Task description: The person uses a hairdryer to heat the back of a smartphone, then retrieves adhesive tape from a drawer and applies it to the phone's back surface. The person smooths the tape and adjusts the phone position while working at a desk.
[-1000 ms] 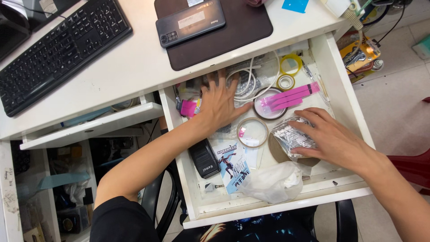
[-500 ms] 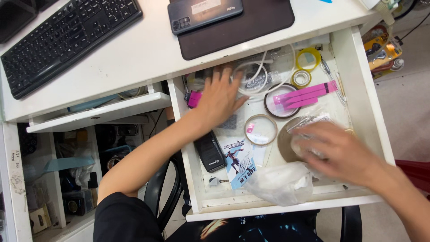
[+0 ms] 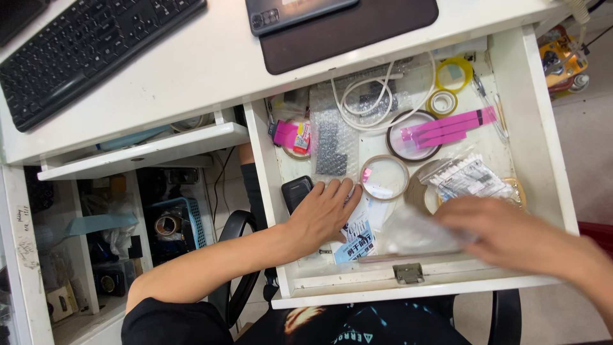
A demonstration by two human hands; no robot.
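Observation:
An open white drawer under the desk holds many small items. My left hand lies flat, palm down, near the drawer's front left. Its fingers rest beside a black device and over a blue and white card. My right hand is blurred at the front right, over a clear plastic bag; whether it grips the bag is unclear. A silver foil packet lies just beyond that hand. A clear tape roll sits between the hands.
Further back in the drawer are a tape roll with pink strips, a yellow ring, a white cable and a bubble-wrap bag. The desk carries a keyboard, a phone and a dark mat.
My left hand slid from the drawer's back left to its front left. My right hand let go of the silver packet and moved toward the front edge.

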